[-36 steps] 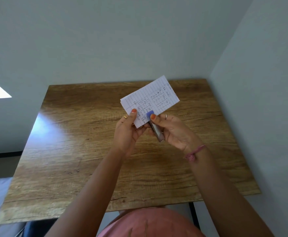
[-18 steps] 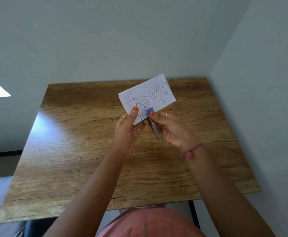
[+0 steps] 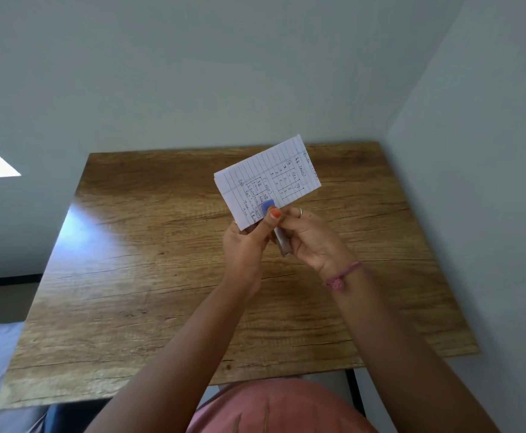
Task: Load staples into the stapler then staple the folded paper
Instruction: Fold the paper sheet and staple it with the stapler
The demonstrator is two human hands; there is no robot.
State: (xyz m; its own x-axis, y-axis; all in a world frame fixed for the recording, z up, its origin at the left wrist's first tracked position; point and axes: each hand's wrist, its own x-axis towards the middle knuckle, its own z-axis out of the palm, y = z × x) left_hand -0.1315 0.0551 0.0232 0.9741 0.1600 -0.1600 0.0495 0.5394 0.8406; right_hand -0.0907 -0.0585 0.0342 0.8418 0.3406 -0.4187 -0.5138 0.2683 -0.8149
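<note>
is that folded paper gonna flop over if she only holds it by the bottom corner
Probably not much: the folded paper stands up unsupported above the left hand, so the layers seem to stiffen it. It looks light. It may pivot in so small a grip while the stapler in the right hand bites.

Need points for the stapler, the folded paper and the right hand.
stapler (image 3: 268, 206): head view, on its blue tip lying over the paper's near edge.
folded paper (image 3: 266, 171): head view, on the lined, written face.
right hand (image 3: 313, 240): head view, on the palm side, grip around the stapler.
</note>
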